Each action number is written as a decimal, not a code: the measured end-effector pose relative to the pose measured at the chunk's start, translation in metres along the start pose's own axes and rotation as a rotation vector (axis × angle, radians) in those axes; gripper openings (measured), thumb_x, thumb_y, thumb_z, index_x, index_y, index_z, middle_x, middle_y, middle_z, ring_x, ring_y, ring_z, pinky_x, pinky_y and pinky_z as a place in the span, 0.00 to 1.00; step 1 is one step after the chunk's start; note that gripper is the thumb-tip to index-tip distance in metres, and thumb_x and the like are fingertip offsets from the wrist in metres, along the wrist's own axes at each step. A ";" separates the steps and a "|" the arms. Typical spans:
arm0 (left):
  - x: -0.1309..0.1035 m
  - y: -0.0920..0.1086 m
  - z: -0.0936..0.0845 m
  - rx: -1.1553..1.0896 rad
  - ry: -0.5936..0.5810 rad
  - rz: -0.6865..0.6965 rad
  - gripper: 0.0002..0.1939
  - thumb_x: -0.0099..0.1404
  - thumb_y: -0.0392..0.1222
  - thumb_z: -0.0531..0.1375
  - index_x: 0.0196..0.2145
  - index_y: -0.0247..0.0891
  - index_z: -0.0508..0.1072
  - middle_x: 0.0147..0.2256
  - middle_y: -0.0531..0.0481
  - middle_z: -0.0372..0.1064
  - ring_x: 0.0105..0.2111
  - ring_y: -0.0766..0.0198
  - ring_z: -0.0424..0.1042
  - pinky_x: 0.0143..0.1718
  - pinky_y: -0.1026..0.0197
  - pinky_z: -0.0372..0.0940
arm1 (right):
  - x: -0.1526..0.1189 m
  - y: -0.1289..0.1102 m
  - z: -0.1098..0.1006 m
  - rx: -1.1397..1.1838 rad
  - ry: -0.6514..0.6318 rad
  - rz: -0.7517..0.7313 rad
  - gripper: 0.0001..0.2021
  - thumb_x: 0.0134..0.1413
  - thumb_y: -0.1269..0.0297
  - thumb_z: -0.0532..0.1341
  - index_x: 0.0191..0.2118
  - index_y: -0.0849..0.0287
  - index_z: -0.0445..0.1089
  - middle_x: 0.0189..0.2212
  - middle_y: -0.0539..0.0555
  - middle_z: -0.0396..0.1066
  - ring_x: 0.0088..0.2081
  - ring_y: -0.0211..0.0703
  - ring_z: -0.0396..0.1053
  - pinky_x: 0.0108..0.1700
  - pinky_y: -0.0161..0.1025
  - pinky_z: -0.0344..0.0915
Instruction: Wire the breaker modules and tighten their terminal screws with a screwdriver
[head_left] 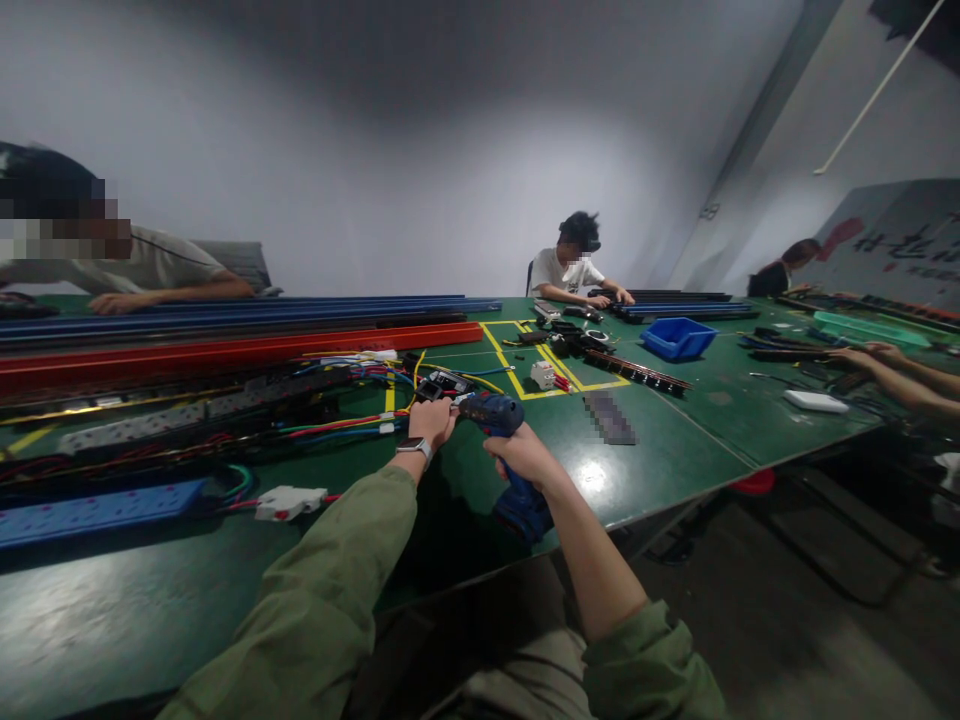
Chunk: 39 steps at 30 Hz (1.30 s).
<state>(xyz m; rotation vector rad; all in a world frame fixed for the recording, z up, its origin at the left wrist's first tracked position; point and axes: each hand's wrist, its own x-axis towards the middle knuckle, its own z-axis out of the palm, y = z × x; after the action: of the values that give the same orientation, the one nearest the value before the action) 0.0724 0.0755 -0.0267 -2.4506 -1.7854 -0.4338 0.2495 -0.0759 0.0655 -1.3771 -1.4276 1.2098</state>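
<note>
Just inside the front edge of the desk [690,440], the right hand [527,458] is gripping a blue drill [491,411], its fingers wrapping the handle while the base is sitting low by that edge. The drill's barrel is running roughly along the front edge, its nose pointing leftward at the left hand [433,422]. The left fingers are touching a small black part [444,383]; whether they are closing round it or only pressing, I cannot tell. This part is lying just beyond the drill's nose, farther from the front edge, the left hand being nearer. A white block [541,376] is standing farther right, a red rail [262,352] is stretching toward the desk's left end, and a co-worker [553,270] is sitting at the far edge.
</note>
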 end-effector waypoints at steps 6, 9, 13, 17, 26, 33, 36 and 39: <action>0.001 0.001 0.001 0.016 0.008 -0.008 0.18 0.71 0.49 0.49 0.46 0.38 0.73 0.42 0.38 0.76 0.45 0.47 0.74 0.46 0.50 0.57 | 0.000 0.000 0.000 0.009 0.013 -0.006 0.05 0.46 0.72 0.60 0.33 0.59 0.67 0.14 0.44 0.62 0.15 0.36 0.61 0.17 0.30 0.56; 0.001 0.001 0.001 0.018 0.003 -0.009 0.18 0.71 0.49 0.48 0.46 0.38 0.73 0.42 0.38 0.76 0.45 0.47 0.74 0.46 0.50 0.57 | 0.000 0.001 -0.001 0.012 0.005 0.000 0.03 0.47 0.71 0.60 0.31 0.59 0.67 0.13 0.44 0.61 0.15 0.36 0.61 0.17 0.31 0.57; 0.001 0.002 0.000 0.012 -0.009 -0.014 0.18 0.71 0.49 0.49 0.46 0.39 0.72 0.42 0.39 0.76 0.45 0.47 0.73 0.47 0.50 0.56 | 0.000 0.002 -0.001 0.007 0.012 0.006 0.03 0.47 0.70 0.60 0.31 0.59 0.67 0.13 0.45 0.61 0.15 0.37 0.61 0.16 0.31 0.57; 0.000 0.002 -0.002 -0.012 -0.011 -0.013 0.17 0.71 0.48 0.49 0.45 0.37 0.72 0.42 0.37 0.75 0.45 0.48 0.72 0.47 0.50 0.55 | -0.001 0.000 -0.001 0.003 0.015 0.005 0.02 0.47 0.71 0.60 0.30 0.59 0.66 0.13 0.45 0.61 0.15 0.36 0.61 0.17 0.31 0.57; -0.001 0.004 -0.004 -0.043 -0.013 -0.016 0.18 0.71 0.50 0.48 0.45 0.36 0.71 0.41 0.35 0.75 0.44 0.48 0.72 0.47 0.50 0.54 | -0.001 0.000 -0.002 -0.009 0.011 -0.007 0.03 0.46 0.72 0.60 0.28 0.58 0.64 0.13 0.44 0.60 0.15 0.35 0.61 0.17 0.30 0.56; 0.000 0.003 -0.004 -0.040 -0.025 -0.013 0.19 0.72 0.51 0.48 0.45 0.36 0.72 0.43 0.36 0.75 0.44 0.47 0.72 0.46 0.50 0.54 | -0.001 0.000 -0.001 0.009 0.027 -0.008 0.03 0.45 0.72 0.59 0.29 0.58 0.64 0.13 0.44 0.61 0.14 0.35 0.60 0.17 0.30 0.56; 0.001 0.003 -0.003 -0.047 -0.030 -0.014 0.19 0.72 0.51 0.48 0.46 0.36 0.71 0.44 0.35 0.74 0.45 0.47 0.72 0.46 0.50 0.54 | -0.001 0.001 -0.001 -0.001 0.017 -0.017 0.03 0.46 0.71 0.59 0.30 0.58 0.64 0.12 0.43 0.59 0.14 0.35 0.60 0.17 0.30 0.55; 0.001 0.002 -0.002 -0.045 -0.020 -0.013 0.19 0.72 0.50 0.49 0.46 0.35 0.71 0.44 0.35 0.75 0.45 0.47 0.72 0.45 0.50 0.55 | -0.002 0.001 -0.001 -0.006 0.023 -0.020 0.04 0.47 0.71 0.59 0.31 0.58 0.65 0.12 0.42 0.59 0.14 0.35 0.60 0.17 0.30 0.55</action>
<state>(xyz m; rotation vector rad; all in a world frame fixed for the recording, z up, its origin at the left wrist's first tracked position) 0.0740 0.0752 -0.0245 -2.4824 -1.8204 -0.4570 0.2507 -0.0774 0.0648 -1.3731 -1.4266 1.1745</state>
